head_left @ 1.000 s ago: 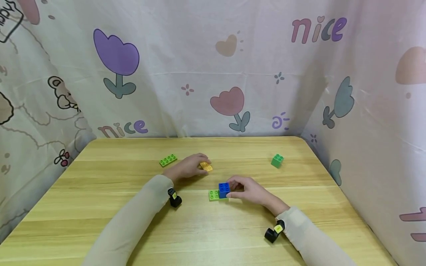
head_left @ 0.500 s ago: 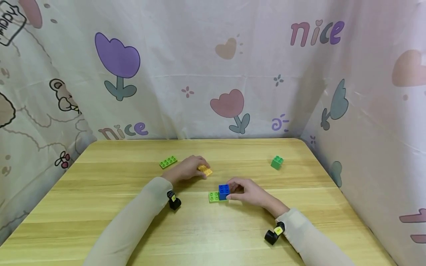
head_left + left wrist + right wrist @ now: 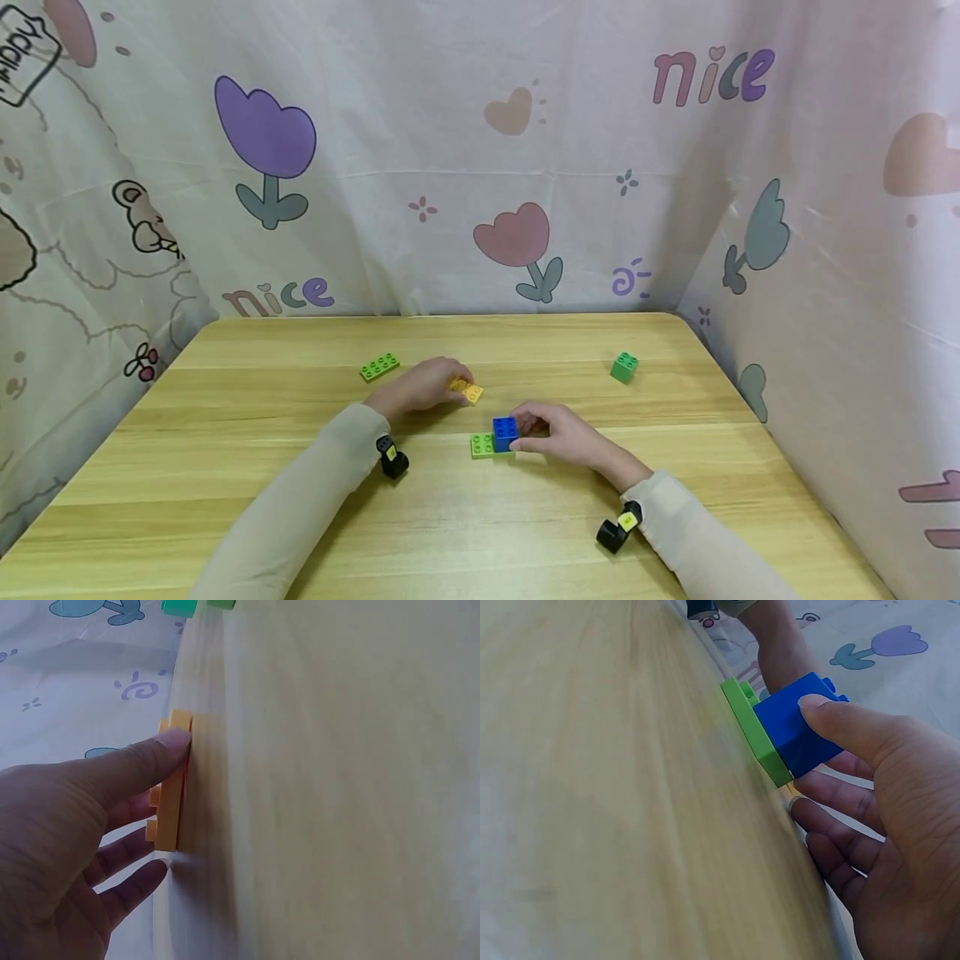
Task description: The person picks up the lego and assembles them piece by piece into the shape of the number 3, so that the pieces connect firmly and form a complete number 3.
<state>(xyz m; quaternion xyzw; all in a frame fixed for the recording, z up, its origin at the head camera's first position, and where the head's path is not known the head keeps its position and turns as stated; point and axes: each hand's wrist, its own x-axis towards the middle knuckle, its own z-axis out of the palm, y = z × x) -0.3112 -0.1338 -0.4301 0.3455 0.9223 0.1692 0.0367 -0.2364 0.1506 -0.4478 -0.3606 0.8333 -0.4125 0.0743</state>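
Left hand (image 3: 426,385) pinches yellow brick (image 3: 473,392), between ten and eleven o'clock from blue brick (image 3: 505,434) on lime brick (image 3: 482,446); right hand (image 3: 561,433) grips blue brick. Likely light, stiff; best held by side walls.

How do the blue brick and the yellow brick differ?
The blue brick is taller; the yellow brick is flatter. The blue brick, in the right hand, sits on a light green brick; the yellow brick, in the left hand, is apart from it. Both have studs.
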